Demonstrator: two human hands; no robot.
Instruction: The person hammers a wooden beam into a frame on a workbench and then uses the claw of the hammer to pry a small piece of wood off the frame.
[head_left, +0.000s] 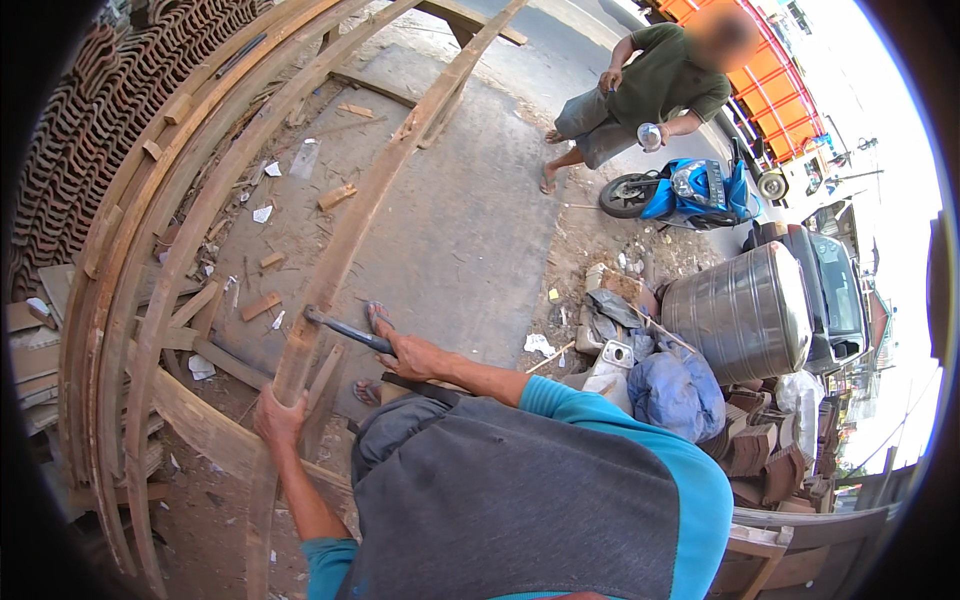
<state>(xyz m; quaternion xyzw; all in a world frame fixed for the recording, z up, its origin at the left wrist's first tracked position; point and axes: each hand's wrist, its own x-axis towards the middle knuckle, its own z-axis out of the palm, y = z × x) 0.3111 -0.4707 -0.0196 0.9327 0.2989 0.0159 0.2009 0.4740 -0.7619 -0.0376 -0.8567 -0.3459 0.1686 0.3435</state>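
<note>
My right hand (416,358) is closed round the dark handle of a hammer (350,330). The hammer's head lies over a long wooden beam (350,215) that runs away from me; whether it touches the wood I cannot tell. Lower down on the same beam, my left hand (281,418) grips it from the side, its fingers partly hidden. Close by the left hand, a wider plank (205,415) meets the beam from the left, and a short piece of wood slants beside it.
Long wooden strips (95,330) curve along the left, before stacked roof tiles (90,150). Wood offcuts (262,306) litter the ground. Ahead, a person (660,90) holds a clear cup near a blue motorbike (690,193). A metal tank (735,312) and blue bag (677,395) stand right.
</note>
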